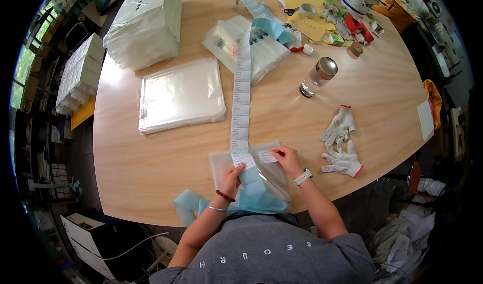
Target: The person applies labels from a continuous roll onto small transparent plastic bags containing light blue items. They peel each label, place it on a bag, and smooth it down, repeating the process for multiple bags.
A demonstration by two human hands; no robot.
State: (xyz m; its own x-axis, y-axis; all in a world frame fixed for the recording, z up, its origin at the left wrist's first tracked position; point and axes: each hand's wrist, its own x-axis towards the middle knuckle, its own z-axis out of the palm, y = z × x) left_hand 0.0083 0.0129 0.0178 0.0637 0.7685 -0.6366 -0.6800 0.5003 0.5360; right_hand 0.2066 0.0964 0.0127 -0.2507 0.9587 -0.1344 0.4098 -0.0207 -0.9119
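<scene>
Label strip (241, 103), white on blue backing: running lengthwise along the counter (161, 173), near part pinched in left grip (231, 180). Single white label (266, 156): right edge between the closed fingertips of right grip (289, 162), just right of the strip, over a clear plastic bag (275, 177).

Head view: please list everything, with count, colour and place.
Table: one, light wood, centre
Label strip: one, white-blue, middle
Near bags: uncounted, clear, front
Loose label: one, white, over near bags
Flat stack: one, clear, left
Tall stack: one, whitish, far left
Far bags: several, clear, far middle
Bottle: one, clear, right
Near gloves: two, white, right
Scissors: two, green and black, far side
Bucket: one, white, far right
Clutter: uncounted, mixed, far right
Room items: uncounted, mixed, around table
Shirt: one, grey, bottom
Left hand: one, bare, on strip
Right hand: one, bare, at loose label
</scene>
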